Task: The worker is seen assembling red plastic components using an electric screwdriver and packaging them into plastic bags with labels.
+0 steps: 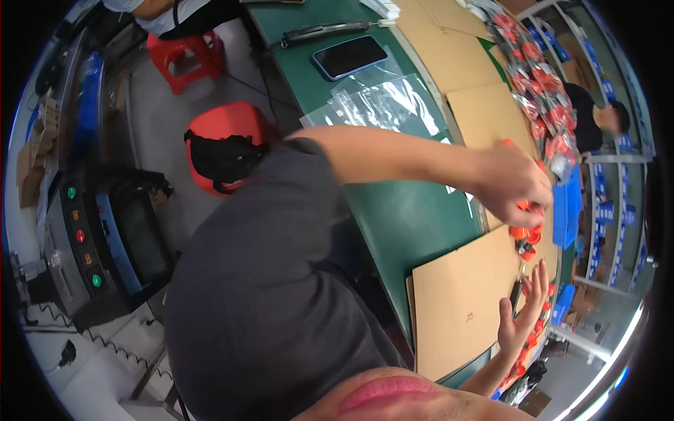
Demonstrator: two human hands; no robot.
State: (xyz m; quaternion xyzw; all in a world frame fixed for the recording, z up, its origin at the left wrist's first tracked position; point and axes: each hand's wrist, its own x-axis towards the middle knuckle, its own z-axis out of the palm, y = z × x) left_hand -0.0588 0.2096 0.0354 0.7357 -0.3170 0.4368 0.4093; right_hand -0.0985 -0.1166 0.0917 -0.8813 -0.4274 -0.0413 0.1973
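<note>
My left hand [516, 188] reaches across the green table [386, 231], fingers curled down among small orange-red parts [526, 235]. Orange shows beside its fingertips, but what they grip, if anything, is hidden. Lower in the picture, my right hand [523, 319] is held up with fingers apart and nothing in it. Close by its thumb lies a thin tool with a black handle [516, 291], perhaps a screwdriver. Flat brown cardboard [456, 302] lies between my body and the parts. More orange-red parts [539, 326] run along the table behind my right hand.
A phone [349, 57], clear plastic bags [386, 102] and a long black tool [326, 33] lie on the table. Bagged red parts [537, 77] line the far edge beside a blue bin [566, 210]. Red stools [232, 119] stand on the floor; other people are nearby.
</note>
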